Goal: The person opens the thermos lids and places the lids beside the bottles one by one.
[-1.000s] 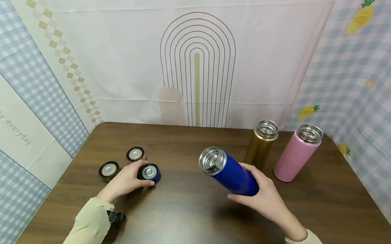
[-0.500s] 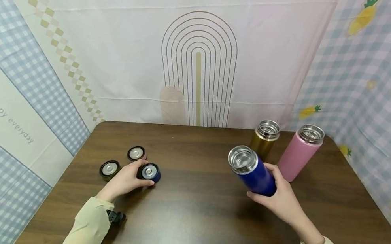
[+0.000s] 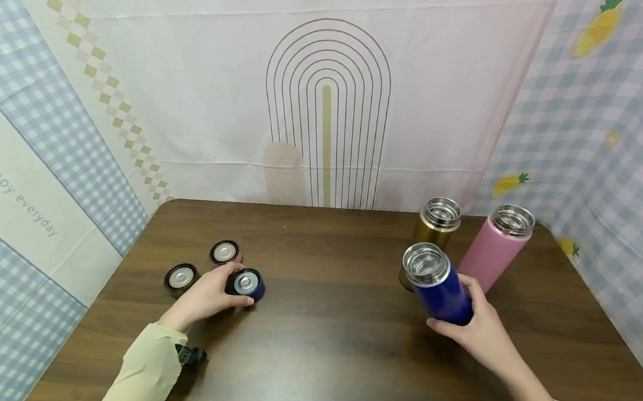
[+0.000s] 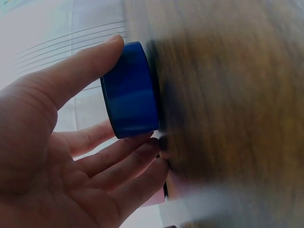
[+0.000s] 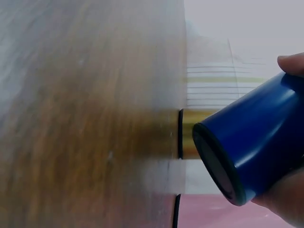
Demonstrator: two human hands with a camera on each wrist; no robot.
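Observation:
My left hand (image 3: 206,298) pinches a blue bottle lid (image 3: 246,282) that rests on the table, its inner side facing up. In the left wrist view the thumb lies on the lid's blue side wall (image 4: 130,92), with fingers at its other side. My right hand (image 3: 481,328) grips a blue thermos bottle (image 3: 445,298) round its lower body. The bottle is lidless and tilted, its steel mouth leaning left. Its black-edged base (image 5: 219,164) shows raised off the table in the right wrist view.
A gold bottle (image 3: 432,235) and a pink bottle (image 3: 492,254) stand lidless at the back right; the blue bottle partly covers the gold one. A gold-sided lid (image 3: 180,278) and a pink-sided lid (image 3: 224,252) lie beside my left hand. Patterned cloths hang behind the brown table (image 3: 306,343).
My right hand has carried the blue bottle to the right, in front of the gold bottle, and the bottle has become more upright. My left hand stays at the blue lid.

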